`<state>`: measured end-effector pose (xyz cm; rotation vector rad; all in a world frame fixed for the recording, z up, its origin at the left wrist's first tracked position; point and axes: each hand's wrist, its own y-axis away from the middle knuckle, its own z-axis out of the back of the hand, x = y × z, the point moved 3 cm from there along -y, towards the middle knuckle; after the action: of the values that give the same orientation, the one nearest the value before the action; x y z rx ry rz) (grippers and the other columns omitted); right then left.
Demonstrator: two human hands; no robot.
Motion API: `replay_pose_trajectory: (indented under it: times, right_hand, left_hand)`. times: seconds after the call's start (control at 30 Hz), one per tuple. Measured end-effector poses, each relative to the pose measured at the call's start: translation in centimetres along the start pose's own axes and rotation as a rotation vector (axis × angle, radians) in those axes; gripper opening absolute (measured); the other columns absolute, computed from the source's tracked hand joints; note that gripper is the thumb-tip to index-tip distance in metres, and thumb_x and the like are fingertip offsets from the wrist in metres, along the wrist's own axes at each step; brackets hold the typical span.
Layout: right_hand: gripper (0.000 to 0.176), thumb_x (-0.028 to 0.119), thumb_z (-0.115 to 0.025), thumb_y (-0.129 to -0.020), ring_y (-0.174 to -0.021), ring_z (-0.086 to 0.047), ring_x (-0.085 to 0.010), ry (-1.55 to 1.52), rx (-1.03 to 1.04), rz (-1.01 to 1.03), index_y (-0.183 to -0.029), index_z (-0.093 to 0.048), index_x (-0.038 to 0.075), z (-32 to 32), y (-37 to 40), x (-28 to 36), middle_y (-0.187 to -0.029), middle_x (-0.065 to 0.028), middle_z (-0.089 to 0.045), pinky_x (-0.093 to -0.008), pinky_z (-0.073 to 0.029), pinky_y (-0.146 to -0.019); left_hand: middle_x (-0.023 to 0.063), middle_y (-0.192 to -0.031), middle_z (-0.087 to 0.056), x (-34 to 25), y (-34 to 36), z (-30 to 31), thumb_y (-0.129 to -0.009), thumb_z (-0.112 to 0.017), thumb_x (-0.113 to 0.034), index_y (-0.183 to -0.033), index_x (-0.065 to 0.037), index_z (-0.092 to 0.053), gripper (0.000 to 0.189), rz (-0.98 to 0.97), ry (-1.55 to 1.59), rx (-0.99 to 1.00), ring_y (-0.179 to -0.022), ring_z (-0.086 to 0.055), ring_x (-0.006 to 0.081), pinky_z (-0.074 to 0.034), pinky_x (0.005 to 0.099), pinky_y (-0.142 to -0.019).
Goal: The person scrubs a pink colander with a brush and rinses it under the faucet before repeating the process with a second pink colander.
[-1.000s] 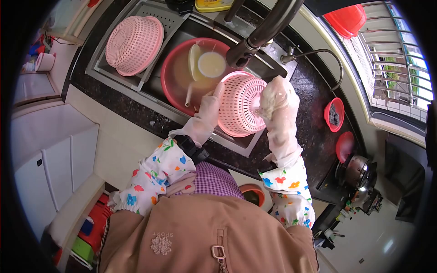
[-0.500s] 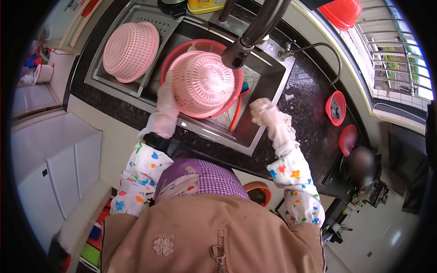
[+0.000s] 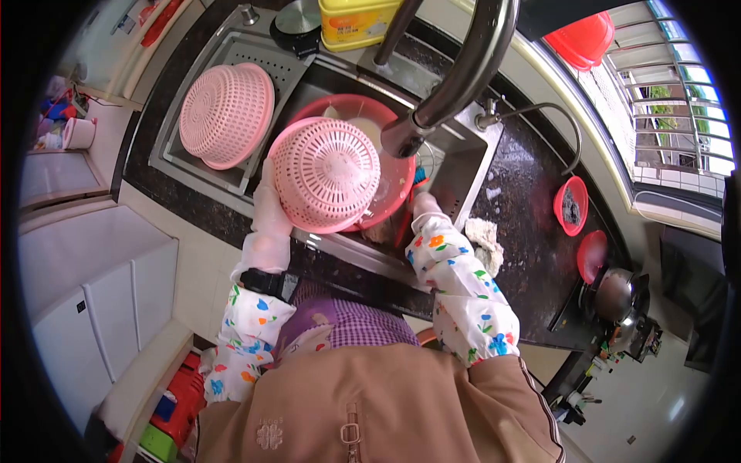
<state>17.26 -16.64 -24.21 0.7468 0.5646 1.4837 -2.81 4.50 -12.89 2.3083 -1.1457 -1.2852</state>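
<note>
A pink colander (image 3: pixel 328 174) is upside down and tilted over a red basin (image 3: pixel 397 181) in the sink. My left hand (image 3: pixel 270 193), in a translucent glove, holds the colander by its left rim. The fingers are partly hidden behind it. My gloved right hand (image 3: pixel 426 210) is down in the sink by the basin's right side. It is at the red handle of a brush with a blue head (image 3: pixel 420 176); its fingers are too hidden to show whether they grip. A crumpled whitish cloth (image 3: pixel 485 245) lies on the counter to the right.
Another pink colander (image 3: pixel 224 116) sits upside down on the drainboard (image 3: pixel 166 150). The dark faucet (image 3: pixel 467 73) arches over the sink. Behind stands a yellow container (image 3: pixel 355 25). Small red bowls, one holding dark scrubbers (image 3: pixel 570 207), are on the right counter.
My right hand has let go of the cloth on the counter and moved left into the sink, to the brush handle. The colander has shifted slightly left and down in view.
</note>
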Motion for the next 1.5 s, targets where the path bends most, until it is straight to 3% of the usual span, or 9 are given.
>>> replay_pose_trajectory:
  times: [0.47, 0.57, 0.67, 0.77, 0.9, 0.97, 1.0, 1.2, 1.5]
  right_hand:
    - [0.020, 0.024, -0.057, -0.089, -0.065, -0.059, -0.0220, -0.586, -0.121, -0.094, -0.102, -0.063, 0.010, 5.6, 1.0, -2.6, -0.077, -0.0078, -0.062, -0.0389, -0.048, -0.059]
    - [0.016, 0.021, -0.058, -0.091, -0.050, -0.048, -0.0188, -0.862, -0.223, 0.351, -0.103, -0.063, 0.012, 8.4, 0.5, -4.7, -0.067, -0.0035, -0.055, -0.0369, -0.041, -0.051]
    - [0.044, 0.039, -0.054, -0.095, -0.067, -0.060, -0.0180, -0.053, -0.433, 0.852, -0.119, -0.059, 0.003, 11.4, 4.9, -3.2, -0.069, -0.0083, -0.060, -0.0289, -0.047, -0.069]
    - [0.051, 0.046, -0.051, -0.094, -0.074, -0.064, -0.0243, 0.065, -0.067, 0.133, -0.118, -0.059, 0.002, 14.6, 16.1, 1.3, -0.074, -0.0123, -0.063, -0.0310, -0.047, -0.072]
    - [0.078, 0.069, -0.032, -0.090, -0.082, -0.065, -0.0320, 0.206, -0.275, 0.658, -0.101, -0.062, -0.001, 11.2, 17.1, 2.4, -0.076, -0.0134, -0.065, -0.0368, -0.047, -0.078]
    - [0.086, 0.075, -0.020, -0.086, -0.114, -0.057, -0.0308, 0.070, 0.178, 0.212, -0.127, -0.053, 0.008, 13.7, 17.1, 5.0, -0.120, -0.0190, -0.060, -0.0376, -0.041, -0.099]
    - [0.062, 0.059, -0.038, -0.094, -0.069, -0.063, -0.0269, -0.034, -0.085, 0.452, -0.100, -0.063, 0.003, 13.5, 15.8, 4.0, -0.072, -0.0123, -0.063, -0.0374, -0.047, -0.066]
    - [0.066, 0.060, -0.035, -0.095, -0.110, -0.059, -0.0270, 0.361, 0.071, 0.424, -0.128, -0.053, 0.006, 11.8, 19.6, 5.3, -0.117, -0.0212, -0.060, -0.0343, -0.047, -0.089]
    - [0.056, 0.054, -0.037, -0.096, -0.090, -0.067, -0.0275, 0.238, 0.086, 0.103, -0.133, -0.049, 0.014, 11.1, 14.6, 4.1, -0.097, -0.0144, -0.068, -0.0368, -0.050, -0.080]
  left_hand:
    - [0.0090, -0.118, -0.061, -0.3, 0.6, -3.7, -0.100, -0.040, -0.044, -0.128, 0.002, -0.050, 0.055, 0.025, -0.194, 0.018, -0.102, -0.059, 0.0172, -0.046, 0.0300, -0.090]
    - [0.0099, -0.117, -0.061, -0.7, 1.0, -5.1, -0.099, -0.041, -0.045, -0.126, 0.004, -0.052, 0.057, -0.020, -0.252, 0.099, -0.101, -0.059, 0.0170, -0.046, 0.0301, -0.089]
    - [0.0098, -0.113, -0.062, 0.6, -2.3, -3.1, -0.098, -0.043, -0.047, -0.121, 0.004, -0.056, 0.057, 0.024, -0.392, -0.047, -0.097, -0.059, 0.0160, -0.046, 0.0300, -0.086]
    - [0.0092, -0.108, -0.064, 0.9, -2.6, -3.6, -0.098, -0.044, -0.048, -0.115, 0.005, -0.060, 0.057, -0.039, -0.439, -0.005, -0.092, -0.058, 0.0145, -0.046, 0.0293, -0.083]
    - [0.0073, -0.108, -0.064, 3.3, -3.2, -4.0, -0.098, -0.041, -0.049, -0.118, 0.003, -0.059, 0.059, -0.082, -0.655, 0.189, -0.093, -0.058, 0.0156, -0.044, 0.0304, -0.085]
    - [0.0078, -0.105, -0.065, 3.9, -3.0, -4.2, -0.098, -0.042, -0.049, -0.116, 0.003, -0.061, 0.059, -0.071, -0.482, 0.235, -0.091, -0.058, 0.0154, -0.045, 0.0308, -0.083]
    - [0.0074, -0.104, -0.066, 3.6, -2.4, -4.7, -0.098, -0.041, -0.049, -0.116, 0.003, -0.061, 0.059, -0.072, -0.512, 0.195, -0.090, -0.058, 0.0150, -0.045, 0.0310, -0.082]
    - [0.0075, -0.104, -0.064, 3.1, -4.0, -3.0, -0.096, -0.048, -0.047, -0.112, 0.005, -0.062, 0.056, -0.212, -0.871, 0.127, -0.087, -0.058, 0.0142, -0.046, 0.0300, -0.081]
    - [0.0115, -0.102, -0.066, 0.8, -0.7, -5.7, -0.098, -0.039, -0.050, -0.109, 0.005, -0.063, 0.062, -0.162, -0.817, 0.013, -0.089, -0.059, 0.0172, -0.045, 0.0322, -0.081]
